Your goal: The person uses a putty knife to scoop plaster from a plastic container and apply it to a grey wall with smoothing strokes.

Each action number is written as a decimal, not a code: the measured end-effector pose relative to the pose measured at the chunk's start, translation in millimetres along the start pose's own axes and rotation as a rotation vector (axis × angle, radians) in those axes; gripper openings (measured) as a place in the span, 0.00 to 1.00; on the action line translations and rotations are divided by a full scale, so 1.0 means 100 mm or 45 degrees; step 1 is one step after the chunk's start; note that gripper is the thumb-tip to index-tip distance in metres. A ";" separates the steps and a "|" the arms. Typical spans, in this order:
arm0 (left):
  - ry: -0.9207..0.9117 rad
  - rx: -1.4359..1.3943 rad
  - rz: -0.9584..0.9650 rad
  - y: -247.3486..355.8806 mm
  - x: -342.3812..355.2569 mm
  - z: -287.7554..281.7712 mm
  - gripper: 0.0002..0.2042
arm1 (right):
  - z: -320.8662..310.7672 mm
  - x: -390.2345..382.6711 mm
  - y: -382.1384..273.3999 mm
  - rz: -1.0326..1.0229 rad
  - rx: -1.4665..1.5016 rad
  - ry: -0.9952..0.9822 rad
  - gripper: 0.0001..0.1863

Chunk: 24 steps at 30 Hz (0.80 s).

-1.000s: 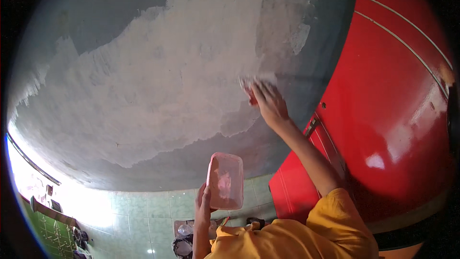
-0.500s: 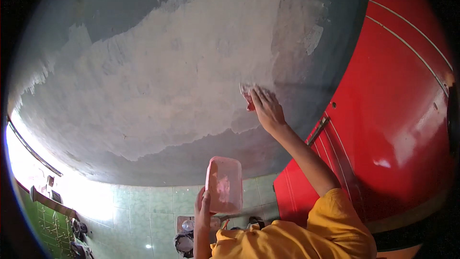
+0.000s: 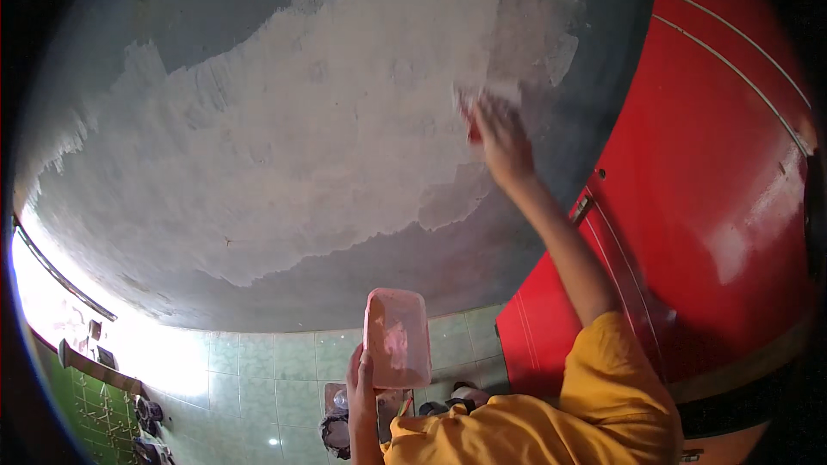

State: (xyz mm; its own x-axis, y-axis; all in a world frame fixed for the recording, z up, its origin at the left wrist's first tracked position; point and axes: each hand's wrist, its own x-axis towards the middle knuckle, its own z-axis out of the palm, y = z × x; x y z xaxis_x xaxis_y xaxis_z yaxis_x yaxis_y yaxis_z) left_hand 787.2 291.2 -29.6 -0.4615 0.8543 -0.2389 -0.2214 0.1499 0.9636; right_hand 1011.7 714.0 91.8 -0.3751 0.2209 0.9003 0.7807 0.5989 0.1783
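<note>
In front of me curves a large dark grey panel (image 3: 215,9), with a wide patch of pale filler (image 3: 327,138) smeared across it. My right hand (image 3: 508,146) is raised against the right part of that patch. Its fingers are closed on a red putty spreader (image 3: 474,126), blurred by motion, whose whitish edge lies at the panel's surface. Lower down, my left hand (image 3: 362,372) grips the side of a pinkish plastic tub (image 3: 420,327). Some pale pink paste (image 3: 395,338) is smeared on the inside of the tub.
A glossy red vehicle body panel (image 3: 706,146) stands at the right, beside the grey one. Green floor tiles (image 3: 297,360) show below. Behind my left forearm is a dark-rimmed container (image 3: 334,435). Strong light comes in at the lower left, near a green tiled surface (image 3: 86,405).
My right hand has swept up and slightly right across the panel with the spreader. The tub in my left hand has shifted a little down and to the left.
</note>
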 end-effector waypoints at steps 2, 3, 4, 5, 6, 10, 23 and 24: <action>-0.021 0.008 -0.012 0.02 -0.01 -0.01 0.34 | 0.11 -0.62 -0.20 -0.052 -0.027 -0.062 0.23; -0.008 0.014 -0.025 0.02 -0.04 -0.06 0.33 | -0.01 -0.60 -0.33 -0.051 -0.021 -0.067 0.23; -0.004 0.015 -0.027 -0.01 -0.04 -0.14 0.33 | -0.24 -0.45 -0.50 0.218 0.400 -0.345 0.21; -0.018 0.041 -0.028 -0.04 -0.01 -0.17 0.33 | -0.39 -0.34 -0.53 0.492 0.806 -0.614 0.20; -0.062 0.068 -0.026 -0.02 0.04 -0.13 0.33 | -0.37 -0.23 -0.29 0.529 0.770 -0.445 0.18; -0.077 0.077 -0.086 0.27 -0.08 -0.05 0.33 | -0.87 1.01 0.34 0.144 0.062 0.280 0.22; -0.193 0.050 -0.089 0.60 -0.18 -0.05 0.35 | -0.84 0.34 -0.27 0.146 0.129 0.142 0.21; -0.182 0.068 -0.082 0.66 -0.19 -0.04 0.36 | -1.01 0.52 -0.31 0.333 0.261 -0.066 0.23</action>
State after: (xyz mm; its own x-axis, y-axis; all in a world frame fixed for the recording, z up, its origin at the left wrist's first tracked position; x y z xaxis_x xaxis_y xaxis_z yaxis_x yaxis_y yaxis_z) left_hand 777.9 282.9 38.4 -0.3204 0.9035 -0.2847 -0.1990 0.2296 0.9527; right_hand 1018.5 628.8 172.8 -0.2041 0.4234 0.8826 0.7391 0.6579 -0.1447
